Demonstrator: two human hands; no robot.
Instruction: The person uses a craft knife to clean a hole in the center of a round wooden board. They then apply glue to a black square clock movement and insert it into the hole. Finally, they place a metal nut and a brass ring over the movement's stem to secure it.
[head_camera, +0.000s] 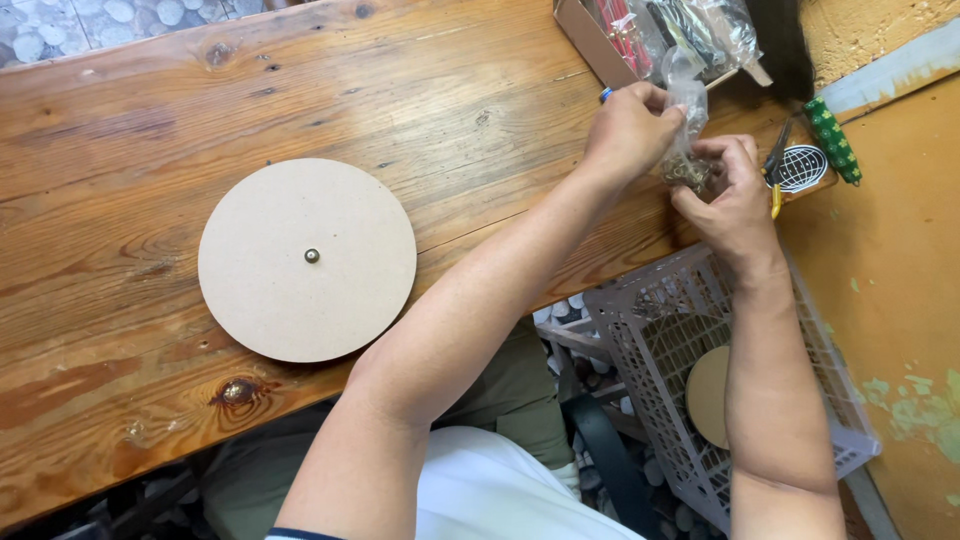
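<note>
Nearest the camera, a white crate (700, 330) sits on the floor under the table's right end, with a round board disc (708, 395) lying inside it. On the wooden table (120, 130) a larger disc (307, 260) lies flat, well left of the hands, with a small metal stud (312, 256) at its centre.

Further on, near the table's right end, both hands meet around a clear bag (686, 135) of small brassy parts. The left hand (632, 128) pinches the bag's upper part between thumb and fingers. The right hand (735, 195) cups the bag's lower, filled end, fingers curled about it.

Just right of the right hand lie pliers (776, 165) with yellow grips, a round black-and-white sticker (803, 167) and a green studded handle (834, 140). At the far edge, a cardboard box (590, 35) holds more clear packets (690, 25).
</note>
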